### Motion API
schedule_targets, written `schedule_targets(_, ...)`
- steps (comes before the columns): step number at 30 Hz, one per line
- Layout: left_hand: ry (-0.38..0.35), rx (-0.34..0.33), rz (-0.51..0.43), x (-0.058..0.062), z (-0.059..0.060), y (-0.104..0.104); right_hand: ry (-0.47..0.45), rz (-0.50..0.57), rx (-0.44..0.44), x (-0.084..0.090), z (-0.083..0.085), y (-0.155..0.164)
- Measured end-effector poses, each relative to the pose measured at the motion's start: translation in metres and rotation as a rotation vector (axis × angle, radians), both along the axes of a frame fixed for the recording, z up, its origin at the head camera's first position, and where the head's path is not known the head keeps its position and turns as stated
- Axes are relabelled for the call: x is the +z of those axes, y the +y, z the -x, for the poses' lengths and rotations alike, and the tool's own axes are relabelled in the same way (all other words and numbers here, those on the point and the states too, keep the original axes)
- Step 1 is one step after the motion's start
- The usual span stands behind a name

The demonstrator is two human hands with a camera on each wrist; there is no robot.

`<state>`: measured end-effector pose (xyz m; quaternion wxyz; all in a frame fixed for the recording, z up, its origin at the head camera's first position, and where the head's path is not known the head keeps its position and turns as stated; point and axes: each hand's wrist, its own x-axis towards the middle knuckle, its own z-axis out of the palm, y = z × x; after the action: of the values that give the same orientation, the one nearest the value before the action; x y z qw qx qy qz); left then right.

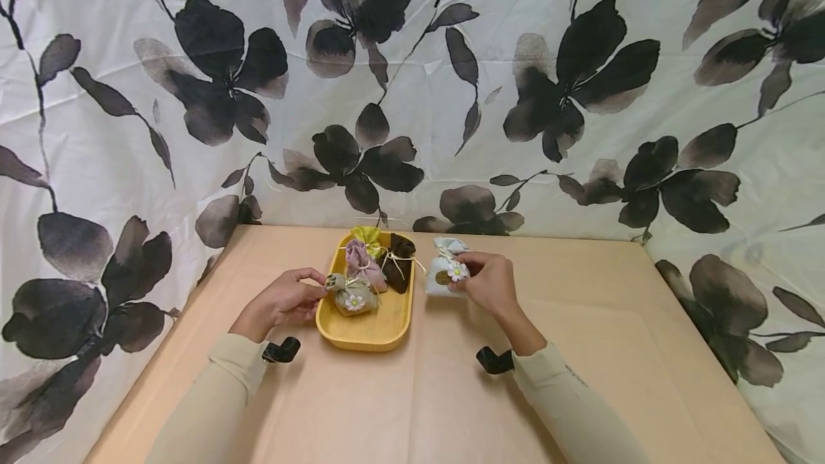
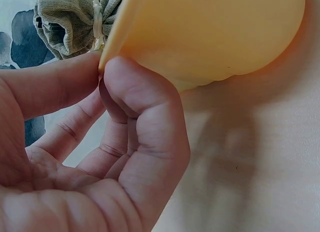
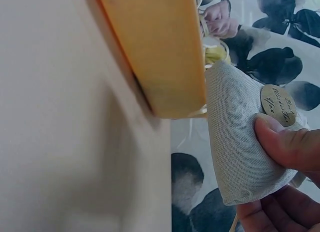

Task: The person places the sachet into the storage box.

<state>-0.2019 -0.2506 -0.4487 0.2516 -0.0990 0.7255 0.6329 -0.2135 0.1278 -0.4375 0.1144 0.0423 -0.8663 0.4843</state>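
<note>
My left hand [image 1: 288, 299] pinches the left rim of a yellow tray [image 1: 364, 339]; the left wrist view shows thumb and finger meeting on the tray's edge [image 2: 122, 30]. In the tray lie an olive-grey drawstring pouch [image 1: 346, 301] with a white flower, a mauve pouch [image 1: 364, 271], a yellow-green pouch [image 1: 366, 235] and a dark brown pouch [image 1: 398, 263]. Just right of the tray, my right hand [image 1: 493, 281] holds a pale grey pouch [image 1: 438, 285] between thumb and fingers. That pouch bears a white flower and a round tag [image 3: 278, 105] with handwriting-style lettering.
The tray stands near the back edge of a light tan table [image 1: 580, 349]. Behind and at the sides hangs a white cloth [image 1: 451, 127] printed with dark flowers. A black camera piece [image 1: 495, 360] juts from the right wrist, another [image 1: 281, 350] from the left.
</note>
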Motion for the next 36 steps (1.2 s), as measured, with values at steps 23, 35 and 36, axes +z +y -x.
schedule_targets(23, -0.004, -0.008, 0.015, 0.0, 0.0, -0.001, 0.018, 0.1, 0.04, 0.024, -0.017, -0.012)
schedule_targets(35, -0.001, -0.012, 0.005, 0.0, 0.001, -0.002, 0.017, 0.166, 0.084, 0.033, -0.026, -0.028)
schedule_targets(36, -0.002, -0.016, 0.005, 0.0, 0.001, -0.002, 0.022, 0.171, 0.09, 0.034, -0.027, -0.03)
